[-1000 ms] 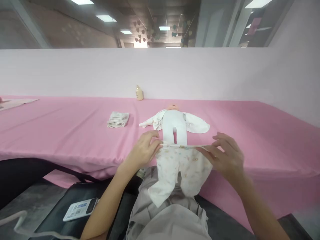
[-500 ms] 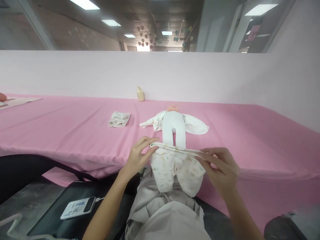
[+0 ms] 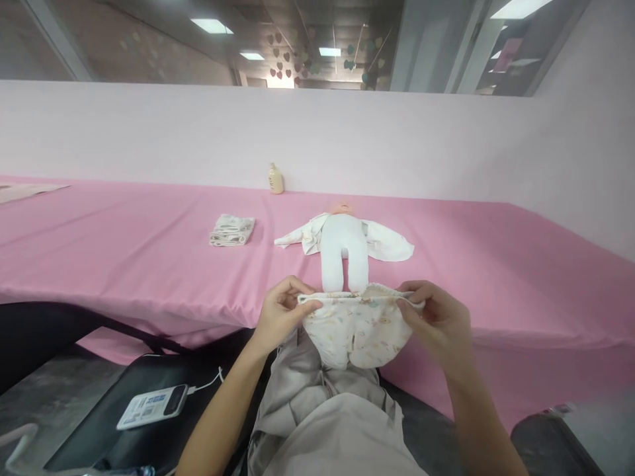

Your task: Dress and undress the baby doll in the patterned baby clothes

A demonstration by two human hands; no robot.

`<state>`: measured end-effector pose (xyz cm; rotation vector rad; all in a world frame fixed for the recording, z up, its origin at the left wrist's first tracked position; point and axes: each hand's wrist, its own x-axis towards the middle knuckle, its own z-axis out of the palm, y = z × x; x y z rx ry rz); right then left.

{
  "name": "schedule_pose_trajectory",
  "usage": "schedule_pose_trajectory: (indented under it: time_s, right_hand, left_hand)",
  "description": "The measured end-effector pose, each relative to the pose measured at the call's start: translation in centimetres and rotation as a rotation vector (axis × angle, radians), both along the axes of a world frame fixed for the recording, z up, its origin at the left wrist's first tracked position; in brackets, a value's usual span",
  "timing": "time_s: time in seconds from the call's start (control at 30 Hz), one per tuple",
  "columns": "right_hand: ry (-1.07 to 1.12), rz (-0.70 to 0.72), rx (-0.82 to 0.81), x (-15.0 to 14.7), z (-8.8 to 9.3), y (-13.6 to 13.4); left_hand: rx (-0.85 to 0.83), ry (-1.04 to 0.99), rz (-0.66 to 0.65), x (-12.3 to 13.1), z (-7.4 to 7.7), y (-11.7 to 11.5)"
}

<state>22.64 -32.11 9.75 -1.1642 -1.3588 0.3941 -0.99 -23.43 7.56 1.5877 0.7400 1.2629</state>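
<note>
Left hand, right hand — fingers pinched, raised level.

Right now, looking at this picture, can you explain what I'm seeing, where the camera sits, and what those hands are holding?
The camera is worn on a person's head, looking forward and down, so the two bare arms are that person's own. The left hand and right hand each grip one side of the waistband of small printed baby pants, held above the lap. Beyond them, a doll in white lies on its back on the pink table. A folded cloth and a small bottle sit farther back. A phone-like device lies on the dark seat beside the person.
</note>
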Motion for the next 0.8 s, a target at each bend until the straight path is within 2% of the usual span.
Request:
schedule_pose_trajectory:
  time_s: [0.13,0.23,0.33,0.4,0.43,0.53,0.63,0.7,0.8]
  right_hand:
    - [0.028,-0.065,0.011,0.2,-0.5,0.8]
    - [0.045,-0.192,0.032,0.1,-1.0,2.1]
    - [-0.022,-0.402,0.162,-1.8,-1.1,3.4]
    - [-0.112,-0.467,0.253,-4.2,-1.0,3.7]
    - [-0.161,-0.433,0.282,-5.6,-1.0,3.6]
    - [-0.250,-0.172,0.357,-8.8,-1.1,2.7]
    - [-0.141,-0.069,0.302,-9.1,-1.0,1.8]
    - [0.004,-0.065,0.182,-8.1,-0.4,1.8]
    - [0.157,-0.033,0.066,-6.3,1.3,2.8]
  left_hand:
    - [-0.017,-0.064,0.142,0.1,-0.5,0.5]
    - [-0.058,-0.101,0.229,0.8,-0.8,1.0]
    - [-0.101,-0.164,0.359,3.0,-0.8,0.5]
    - [-0.105,-0.205,0.399,5.0,-0.6,-0.8]
    - [-0.091,-0.219,0.376,6.0,-0.5,-1.8]
    - [0.003,-0.247,0.250,7.4,-0.5,-4.8]
    - [0.103,-0.204,0.187,6.6,-1.0,-6.7]
    - [0.177,-0.128,0.206,5.6,-1.3,-6.9]
    - [0.251,-0.072,0.379,4.4,-1.6,-5.6]
